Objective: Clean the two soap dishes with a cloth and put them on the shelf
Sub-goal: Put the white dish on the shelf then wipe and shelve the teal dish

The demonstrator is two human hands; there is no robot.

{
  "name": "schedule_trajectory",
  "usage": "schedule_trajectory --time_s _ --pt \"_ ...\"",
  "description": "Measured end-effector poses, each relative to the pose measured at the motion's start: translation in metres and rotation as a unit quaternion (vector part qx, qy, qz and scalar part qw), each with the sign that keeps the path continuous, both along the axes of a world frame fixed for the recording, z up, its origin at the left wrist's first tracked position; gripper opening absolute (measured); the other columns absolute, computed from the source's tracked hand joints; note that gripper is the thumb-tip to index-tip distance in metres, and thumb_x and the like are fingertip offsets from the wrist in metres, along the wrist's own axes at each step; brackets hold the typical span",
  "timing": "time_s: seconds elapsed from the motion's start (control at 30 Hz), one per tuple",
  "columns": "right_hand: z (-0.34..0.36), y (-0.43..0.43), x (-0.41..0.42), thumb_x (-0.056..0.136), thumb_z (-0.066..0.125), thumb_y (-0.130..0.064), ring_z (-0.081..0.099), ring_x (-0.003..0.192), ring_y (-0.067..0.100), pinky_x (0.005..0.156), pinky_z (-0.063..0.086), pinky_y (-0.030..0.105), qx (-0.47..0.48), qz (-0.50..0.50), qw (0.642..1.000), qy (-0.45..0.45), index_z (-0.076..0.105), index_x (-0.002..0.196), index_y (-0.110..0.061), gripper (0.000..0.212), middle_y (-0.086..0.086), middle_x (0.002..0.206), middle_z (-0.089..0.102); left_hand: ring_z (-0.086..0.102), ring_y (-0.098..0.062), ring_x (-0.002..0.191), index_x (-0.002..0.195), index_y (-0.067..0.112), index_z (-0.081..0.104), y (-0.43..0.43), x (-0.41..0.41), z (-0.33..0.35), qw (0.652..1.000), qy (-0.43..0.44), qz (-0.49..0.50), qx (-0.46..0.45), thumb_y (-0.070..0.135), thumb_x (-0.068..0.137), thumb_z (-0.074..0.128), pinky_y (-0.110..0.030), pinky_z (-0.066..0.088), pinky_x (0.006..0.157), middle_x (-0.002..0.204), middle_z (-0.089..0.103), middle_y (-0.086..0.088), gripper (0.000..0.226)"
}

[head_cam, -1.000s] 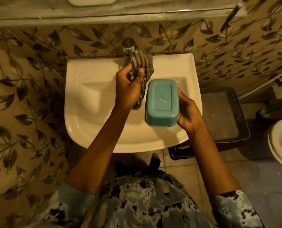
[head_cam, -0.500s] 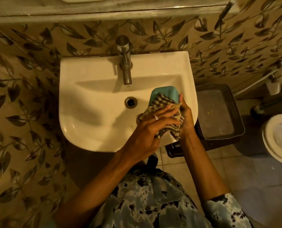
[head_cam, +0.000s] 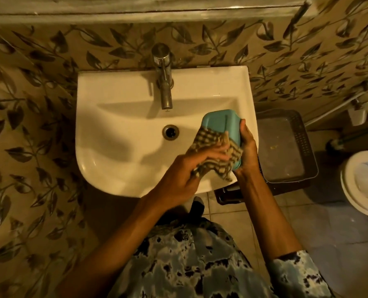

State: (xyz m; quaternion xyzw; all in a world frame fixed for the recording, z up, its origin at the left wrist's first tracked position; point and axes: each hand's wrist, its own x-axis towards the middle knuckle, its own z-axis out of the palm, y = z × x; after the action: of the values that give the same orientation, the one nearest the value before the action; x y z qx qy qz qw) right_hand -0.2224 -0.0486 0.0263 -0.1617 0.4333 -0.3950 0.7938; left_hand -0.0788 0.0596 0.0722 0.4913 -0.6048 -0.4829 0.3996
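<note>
A teal soap dish (head_cam: 218,121) is held over the right side of the white sink (head_cam: 118,134), gripped along its right edge by my right hand (head_cam: 246,147). My left hand (head_cam: 183,177) presses a checked cloth (head_cam: 213,151) against the dish's near half, covering it. Only one soap dish is in view. The shelf (head_cam: 135,9) runs along the wall above the sink.
A metal tap (head_cam: 163,82) stands at the sink's back, with the drain (head_cam: 170,131) below it. A dark plastic basket (head_cam: 286,147) sits on the floor right of the sink. A white toilet (head_cam: 363,181) is at the far right. Leaf-patterned tiles cover the walls.
My left hand brought the cloth from the tap down onto the soap dish and is rubbing it. The dish moved lower and to the right over the sink.
</note>
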Motion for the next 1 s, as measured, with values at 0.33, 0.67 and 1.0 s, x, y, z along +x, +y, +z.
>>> schedule_trajectory --time_s 0.33,0.67,1.0 --pt "0.009 0.007 0.003 0.096 0.042 -0.035 0.052 0.109 0.038 0.097 0.044 0.052 -0.045 0.046 0.995 0.077 0.047 0.134 0.0 0.052 0.021 0.122 0.054 0.064 0.008 0.081 0.099 0.038 0.059 -0.032 0.045 0.021 0.936 0.071 0.345 0.022 0.019 0.099 0.043 -0.01 0.052 0.068 0.087 0.069 0.028 0.025" --pt "0.017 0.003 0.008 0.088 0.055 -0.041 0.059 0.099 0.032 0.095 0.048 0.045 -0.045 0.04 0.996 0.067 0.05 0.125 0.008 0.062 0.024 0.11 0.059 0.045 -0.021 0.134 0.104 0.008 0.068 -0.02 -0.025 -0.007 0.994 0.012 0.076 -0.077 0.019 0.092 0.043 -0.045 0.031 0.115 0.129 0.061 -0.01 0.03" --pt "0.009 0.0 0.007 0.098 0.045 -0.037 0.059 0.104 0.036 0.094 0.049 0.053 -0.046 -0.015 0.991 0.125 0.051 0.13 -0.002 0.048 0.02 0.115 0.059 0.06 -0.025 0.105 0.1 0.026 0.067 0.013 0.022 -0.041 0.894 0.282 0.322 0.132 0.017 0.082 0.05 -0.056 0.046 0.095 0.102 0.068 -0.004 0.027"
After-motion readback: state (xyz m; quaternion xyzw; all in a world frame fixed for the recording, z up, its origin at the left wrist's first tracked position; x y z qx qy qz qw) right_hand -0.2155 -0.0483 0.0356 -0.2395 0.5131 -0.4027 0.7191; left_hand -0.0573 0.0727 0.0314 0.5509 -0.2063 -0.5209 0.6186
